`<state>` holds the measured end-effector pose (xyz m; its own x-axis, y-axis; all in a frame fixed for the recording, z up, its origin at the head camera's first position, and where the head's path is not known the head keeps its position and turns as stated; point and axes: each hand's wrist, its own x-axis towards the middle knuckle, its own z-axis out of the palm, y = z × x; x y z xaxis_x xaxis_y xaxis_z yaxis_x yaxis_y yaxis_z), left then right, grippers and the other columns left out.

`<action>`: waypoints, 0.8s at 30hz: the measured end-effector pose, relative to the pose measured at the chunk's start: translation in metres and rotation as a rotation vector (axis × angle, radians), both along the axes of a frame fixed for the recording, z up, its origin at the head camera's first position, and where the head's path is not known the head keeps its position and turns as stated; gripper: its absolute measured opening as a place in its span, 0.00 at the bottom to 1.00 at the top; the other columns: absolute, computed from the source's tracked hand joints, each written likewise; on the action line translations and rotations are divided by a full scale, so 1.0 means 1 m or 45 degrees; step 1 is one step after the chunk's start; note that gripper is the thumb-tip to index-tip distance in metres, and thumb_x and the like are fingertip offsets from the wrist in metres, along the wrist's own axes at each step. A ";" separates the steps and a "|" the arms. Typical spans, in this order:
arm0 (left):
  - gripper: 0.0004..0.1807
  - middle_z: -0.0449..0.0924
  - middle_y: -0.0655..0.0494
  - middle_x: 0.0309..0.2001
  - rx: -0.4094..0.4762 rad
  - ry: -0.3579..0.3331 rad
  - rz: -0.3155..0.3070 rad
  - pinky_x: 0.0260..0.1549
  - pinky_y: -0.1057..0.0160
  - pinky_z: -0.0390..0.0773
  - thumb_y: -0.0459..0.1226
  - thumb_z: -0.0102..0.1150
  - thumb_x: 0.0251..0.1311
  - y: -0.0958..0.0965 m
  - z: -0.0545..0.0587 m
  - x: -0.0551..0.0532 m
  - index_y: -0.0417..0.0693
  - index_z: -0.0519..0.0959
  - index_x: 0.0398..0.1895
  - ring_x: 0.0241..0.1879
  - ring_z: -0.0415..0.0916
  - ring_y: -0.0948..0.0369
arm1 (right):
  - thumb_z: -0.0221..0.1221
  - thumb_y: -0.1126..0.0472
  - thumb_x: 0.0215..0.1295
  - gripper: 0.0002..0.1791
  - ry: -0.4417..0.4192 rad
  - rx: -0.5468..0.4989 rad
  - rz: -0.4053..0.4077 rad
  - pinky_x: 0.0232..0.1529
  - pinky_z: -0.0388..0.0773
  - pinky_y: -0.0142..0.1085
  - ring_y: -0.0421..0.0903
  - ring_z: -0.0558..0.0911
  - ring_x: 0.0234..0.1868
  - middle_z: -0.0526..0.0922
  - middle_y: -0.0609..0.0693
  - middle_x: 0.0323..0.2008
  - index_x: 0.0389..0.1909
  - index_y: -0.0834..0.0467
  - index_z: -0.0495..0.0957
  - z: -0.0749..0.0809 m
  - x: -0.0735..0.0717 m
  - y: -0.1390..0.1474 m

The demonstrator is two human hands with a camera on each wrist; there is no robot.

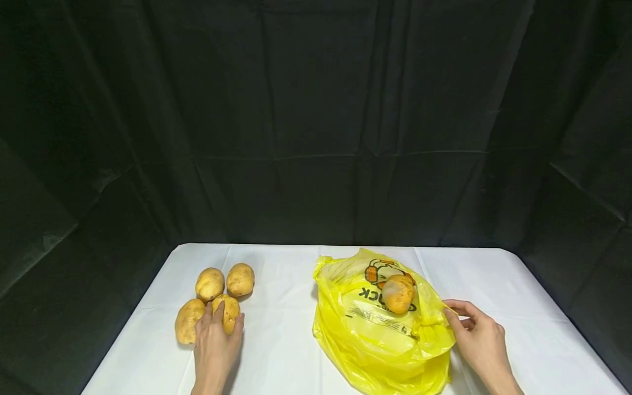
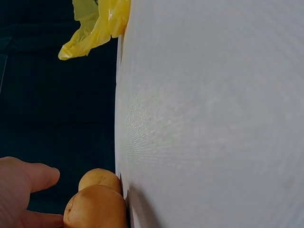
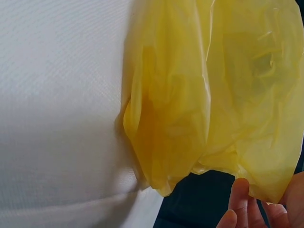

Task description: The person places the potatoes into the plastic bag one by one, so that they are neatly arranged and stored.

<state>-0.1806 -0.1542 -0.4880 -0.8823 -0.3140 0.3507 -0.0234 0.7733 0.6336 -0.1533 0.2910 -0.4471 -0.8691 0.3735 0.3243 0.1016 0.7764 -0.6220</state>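
Note:
My left hand [image 1: 217,348] reaches over the nearest right potato [image 1: 230,312] of a small group, fingers spread around it. The left wrist view shows the thumb [image 2: 45,175] apart from the front potato [image 2: 97,209], while a finger meets its edge. A thin yellow plastic bag [image 1: 355,340] with a printed cartoon lies spread to the right. My right hand [image 1: 481,340] pinches the bag's right edge between thumb and fingers; in the right wrist view the film [image 3: 266,156] hangs from that grip. One potato [image 1: 398,294] shows against the print; I cannot tell if plastic covers it.
Three more potatoes sit close by the left hand: one at left [image 1: 188,321], one behind [image 1: 209,283] and one back right [image 1: 240,280]. Everything rests on a white-covered table [image 1: 278,351], with dark cloth [image 1: 316,137] hanging behind and at the sides.

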 end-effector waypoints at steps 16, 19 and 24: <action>0.10 0.71 0.41 0.50 -0.011 0.248 -0.134 0.45 0.47 0.69 0.24 0.59 0.54 -0.009 0.000 -0.004 0.38 0.82 0.40 0.49 0.69 0.44 | 0.59 0.56 0.63 0.10 -0.003 -0.005 -0.008 0.18 0.70 0.29 0.42 0.76 0.24 0.82 0.56 0.38 0.42 0.55 0.80 -0.001 0.000 0.000; 0.11 0.72 0.41 0.49 0.012 0.267 -0.158 0.46 0.47 0.70 0.22 0.59 0.53 -0.010 -0.001 -0.007 0.38 0.82 0.39 0.49 0.70 0.45 | 0.58 0.56 0.63 0.10 -0.004 -0.009 -0.009 0.17 0.70 0.29 0.41 0.76 0.23 0.82 0.56 0.38 0.42 0.55 0.80 -0.001 -0.001 0.000; 0.13 0.70 0.38 0.51 0.100 0.228 -0.161 0.49 0.45 0.67 0.25 0.58 0.55 -0.013 -0.001 -0.011 0.38 0.79 0.45 0.51 0.67 0.45 | 0.58 0.55 0.63 0.10 0.007 -0.004 -0.011 0.17 0.70 0.29 0.41 0.76 0.23 0.82 0.55 0.37 0.42 0.55 0.80 -0.002 -0.001 0.002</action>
<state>-0.1915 -0.1671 -0.4891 -0.8421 -0.2378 0.4841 0.1887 0.7110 0.6774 -0.1538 0.2927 -0.4486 -0.8638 0.3822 0.3282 0.1049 0.7737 -0.6248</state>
